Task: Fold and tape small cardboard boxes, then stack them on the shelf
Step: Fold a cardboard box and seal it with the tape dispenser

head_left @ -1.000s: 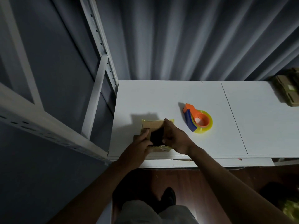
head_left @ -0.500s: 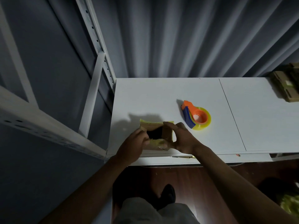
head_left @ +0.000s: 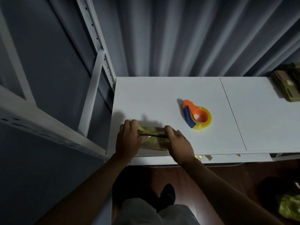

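On smooth white table, left hand, right hand gripping tape-glossy cardboard box

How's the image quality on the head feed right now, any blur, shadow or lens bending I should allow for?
Head view: dim overall, the white table the brightest area; the left hand, right hand and small cardboard box look soft, with their shadow cast behind them; the tape dispenser is sharp; wide-angle bending shows at the shelf frame.

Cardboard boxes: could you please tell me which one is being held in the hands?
The small box at the table's near edge, gripped between both hands; the other cardboard stack lies untouched at the far right.
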